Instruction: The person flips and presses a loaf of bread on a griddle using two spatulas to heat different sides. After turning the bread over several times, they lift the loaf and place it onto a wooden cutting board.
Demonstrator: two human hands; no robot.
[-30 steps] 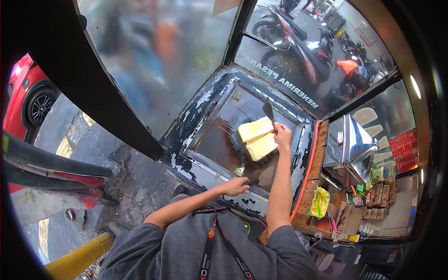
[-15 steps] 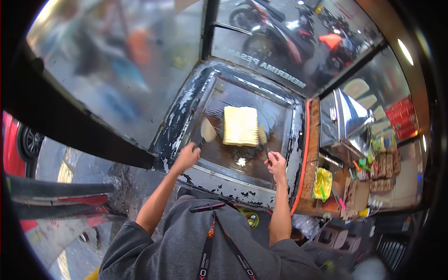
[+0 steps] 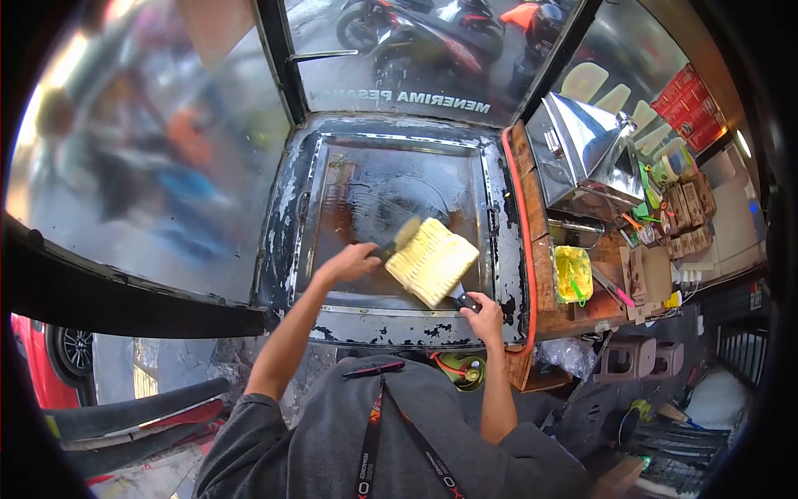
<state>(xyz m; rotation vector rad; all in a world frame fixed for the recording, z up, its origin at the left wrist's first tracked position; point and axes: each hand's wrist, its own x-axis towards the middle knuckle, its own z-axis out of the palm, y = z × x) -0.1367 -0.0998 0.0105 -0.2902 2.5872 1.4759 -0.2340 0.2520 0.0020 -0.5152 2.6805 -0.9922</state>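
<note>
A pale yellow block of sliced bread (image 3: 432, 262) lies tilted over the near right part of the dark griddle (image 3: 399, 179). My left hand (image 3: 353, 261) is closed round the dark handle of a spatula (image 3: 406, 233), whose blade touches the bread's upper left side. On the other side, my right hand (image 3: 482, 317) grips the black handle of a second spatula (image 3: 460, 293); its blade is mostly hidden under or behind the bread. Wet, shiny marks cover the griddle's surface.
A red-orange hose (image 3: 521, 216) runs along the griddle's right edge. Beyond it are a steel box (image 3: 582, 154), a tub of yellow spread (image 3: 573, 274) and small cartons (image 3: 686, 212) on a wooden counter. Glass panes stand left and behind; motorbikes show outside.
The bread has turned and moved toward the griddle's near edge. Both spatulas are now against it, and my right hand is nearer to it. The camera view has shifted and rotated.
</note>
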